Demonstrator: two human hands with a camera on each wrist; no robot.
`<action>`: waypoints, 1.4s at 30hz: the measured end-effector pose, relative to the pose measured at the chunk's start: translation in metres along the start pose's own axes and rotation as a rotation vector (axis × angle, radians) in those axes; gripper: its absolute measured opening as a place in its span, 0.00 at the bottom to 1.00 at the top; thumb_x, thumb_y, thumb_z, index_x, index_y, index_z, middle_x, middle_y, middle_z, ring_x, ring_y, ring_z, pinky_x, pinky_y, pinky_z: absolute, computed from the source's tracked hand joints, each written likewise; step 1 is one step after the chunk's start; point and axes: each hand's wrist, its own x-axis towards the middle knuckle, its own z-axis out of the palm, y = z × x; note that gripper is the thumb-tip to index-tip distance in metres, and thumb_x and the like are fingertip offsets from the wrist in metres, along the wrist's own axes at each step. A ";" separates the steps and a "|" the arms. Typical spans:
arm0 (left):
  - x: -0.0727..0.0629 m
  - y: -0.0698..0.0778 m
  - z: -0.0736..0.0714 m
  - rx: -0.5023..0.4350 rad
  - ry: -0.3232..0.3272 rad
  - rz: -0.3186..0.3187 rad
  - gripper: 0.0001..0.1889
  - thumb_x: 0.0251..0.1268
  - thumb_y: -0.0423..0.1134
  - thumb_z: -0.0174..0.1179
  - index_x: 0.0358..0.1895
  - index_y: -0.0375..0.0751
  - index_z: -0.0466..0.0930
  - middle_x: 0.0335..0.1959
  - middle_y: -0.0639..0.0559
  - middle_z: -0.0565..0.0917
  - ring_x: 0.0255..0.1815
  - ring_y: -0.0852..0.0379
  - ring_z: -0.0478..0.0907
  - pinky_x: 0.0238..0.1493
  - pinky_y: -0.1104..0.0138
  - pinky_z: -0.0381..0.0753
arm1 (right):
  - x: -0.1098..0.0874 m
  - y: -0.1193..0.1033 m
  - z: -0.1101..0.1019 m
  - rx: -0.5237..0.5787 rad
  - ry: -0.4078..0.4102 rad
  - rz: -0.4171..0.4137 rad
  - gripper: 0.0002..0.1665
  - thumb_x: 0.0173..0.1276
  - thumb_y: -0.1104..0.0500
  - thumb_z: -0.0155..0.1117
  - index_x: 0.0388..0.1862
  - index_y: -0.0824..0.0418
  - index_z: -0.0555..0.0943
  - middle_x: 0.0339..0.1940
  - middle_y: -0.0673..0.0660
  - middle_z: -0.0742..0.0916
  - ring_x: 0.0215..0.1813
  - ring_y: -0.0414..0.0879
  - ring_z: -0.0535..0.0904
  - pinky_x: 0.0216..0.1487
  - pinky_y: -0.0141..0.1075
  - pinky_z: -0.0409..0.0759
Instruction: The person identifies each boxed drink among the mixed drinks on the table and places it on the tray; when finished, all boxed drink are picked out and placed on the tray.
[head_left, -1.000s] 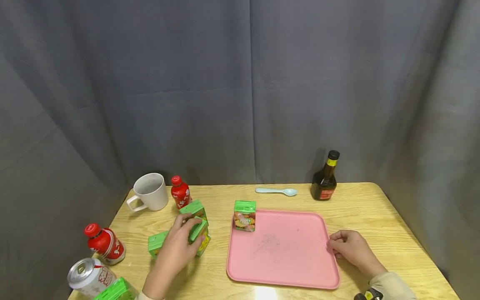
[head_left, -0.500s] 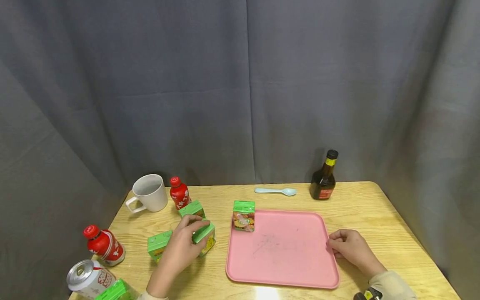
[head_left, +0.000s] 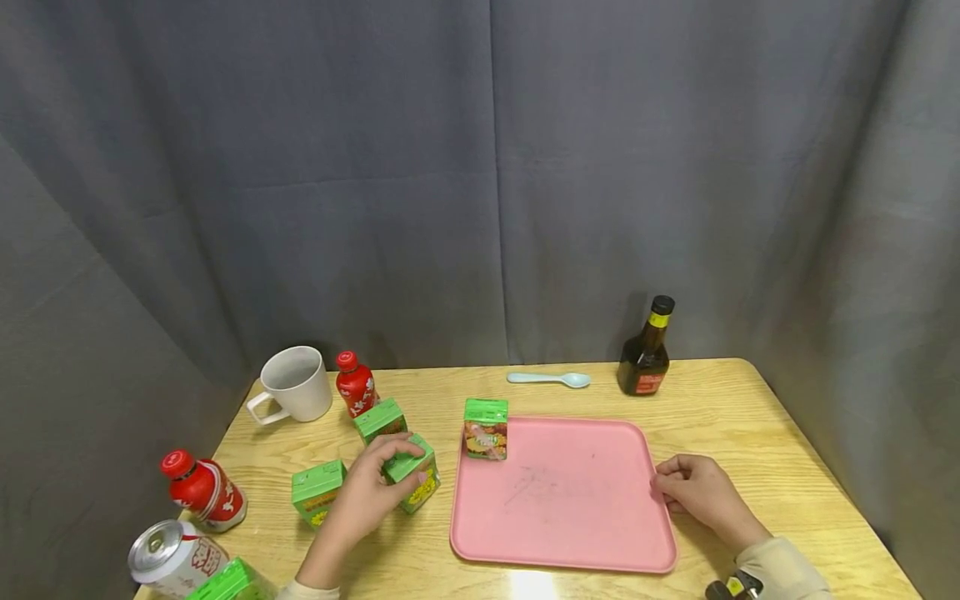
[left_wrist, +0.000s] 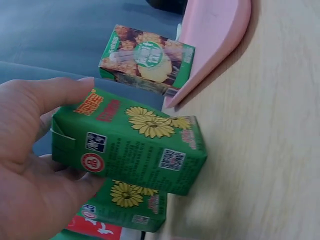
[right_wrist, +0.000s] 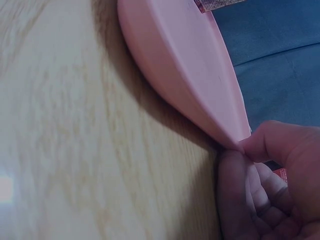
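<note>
Left hand (head_left: 369, 490) grips a carton (left_wrist: 141, 145), I see table (head_left: 435, 546) between it and tray (head_left: 562, 508), right hand (head_left: 701, 493) pinching tray's right edge.

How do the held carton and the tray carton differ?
The held carton is gripped by the left hand; the tray carton stands untouched at the far left corner of the pink tray. The held carton shows yellow flowers on green; the tray carton shows a mostly brown picture. Both have green tops.
</note>
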 end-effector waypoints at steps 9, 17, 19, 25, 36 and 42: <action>-0.002 -0.010 0.011 -0.075 0.060 -0.018 0.20 0.52 0.26 0.77 0.44 0.52 0.84 0.59 0.52 0.80 0.67 0.47 0.73 0.68 0.51 0.67 | 0.002 0.002 0.001 -0.004 -0.001 0.009 0.12 0.66 0.65 0.68 0.43 0.75 0.80 0.28 0.57 0.86 0.30 0.47 0.84 0.31 0.37 0.85; 0.001 -0.016 0.017 0.043 0.145 0.124 0.20 0.51 0.23 0.75 0.40 0.54 0.84 0.54 0.57 0.82 0.60 0.50 0.78 0.61 0.53 0.75 | 0.001 0.003 0.000 -0.001 -0.002 0.004 0.13 0.66 0.65 0.68 0.44 0.75 0.80 0.29 0.57 0.86 0.30 0.47 0.84 0.31 0.37 0.85; 0.004 -0.014 0.016 0.057 0.132 0.150 0.20 0.50 0.23 0.75 0.39 0.53 0.84 0.53 0.57 0.83 0.59 0.50 0.79 0.61 0.51 0.75 | 0.001 0.003 0.000 -0.001 -0.004 -0.004 0.13 0.67 0.65 0.68 0.44 0.75 0.79 0.29 0.57 0.86 0.30 0.48 0.84 0.31 0.38 0.85; 0.015 0.000 0.006 0.028 0.025 0.146 0.17 0.53 0.25 0.75 0.39 0.51 0.85 0.51 0.59 0.84 0.59 0.55 0.79 0.61 0.56 0.76 | -0.001 0.002 0.000 0.001 -0.003 -0.002 0.13 0.66 0.64 0.69 0.43 0.74 0.80 0.29 0.57 0.86 0.31 0.49 0.84 0.32 0.38 0.85; 0.041 0.040 -0.007 0.009 -0.162 0.234 0.17 0.56 0.29 0.75 0.38 0.59 0.84 0.55 0.62 0.83 0.62 0.55 0.77 0.63 0.52 0.73 | -0.004 -0.003 -0.002 -0.005 -0.002 -0.013 0.13 0.66 0.64 0.68 0.42 0.74 0.79 0.29 0.56 0.86 0.30 0.48 0.84 0.32 0.38 0.85; 0.054 0.060 -0.001 -0.081 -0.281 0.296 0.15 0.56 0.27 0.74 0.40 0.52 0.85 0.56 0.54 0.83 0.62 0.52 0.77 0.59 0.56 0.77 | -0.003 -0.003 0.000 -0.015 0.003 -0.010 0.12 0.65 0.64 0.68 0.42 0.73 0.80 0.28 0.55 0.85 0.31 0.47 0.83 0.32 0.37 0.84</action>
